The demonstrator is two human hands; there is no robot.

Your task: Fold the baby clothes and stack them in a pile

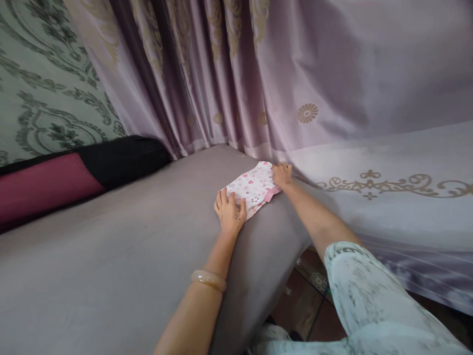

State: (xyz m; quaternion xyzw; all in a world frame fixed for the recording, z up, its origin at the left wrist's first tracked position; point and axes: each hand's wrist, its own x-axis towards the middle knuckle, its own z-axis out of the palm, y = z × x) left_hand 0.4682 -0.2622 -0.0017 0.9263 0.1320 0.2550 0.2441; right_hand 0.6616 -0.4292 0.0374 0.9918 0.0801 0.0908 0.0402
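Note:
A small printed garment (253, 183), white with pink and dark motifs and a pink trim, lies flattened on the grey bed sheet (129, 256) near the bed's far corner. My left hand (231, 212) grips its near left end, with fingers bent over the cloth and thumb to the right. The far right end is held by my right hand (283, 175), whose fingers are curled in; its fingertips are partly hidden. A pale bangle (209, 280) circles my left wrist.
A black and dark pink bolster (48, 180) lies along the patterned wall (51, 84). Mauve curtains (229, 74) with gold motifs hang at the far edge and right of the bed. Below the bed's right edge shows a dark tiled floor (306, 296).

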